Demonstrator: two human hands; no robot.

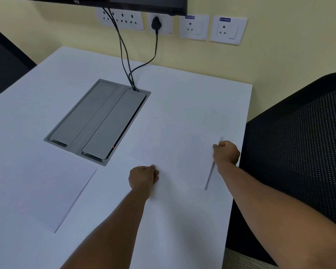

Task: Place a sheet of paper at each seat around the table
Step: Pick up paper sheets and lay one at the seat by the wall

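Observation:
A white sheet of paper point(179, 152) lies on the white table point(163, 230) in front of the black mesh chair point(303, 144) at the right. My left hand point(143, 179) pinches its near left edge, and my right hand point(226, 153) pinches its right edge, which lifts slightly off the table. A second white sheet point(47, 189) lies flat at the table's left side, away from both hands.
A grey cable box point(97, 121) with two lids is set into the table's middle, with black cables point(124, 55) running up to wall sockets point(163, 24) and a screen point(109, 2). Another dark chair point(4, 61) stands at the far left.

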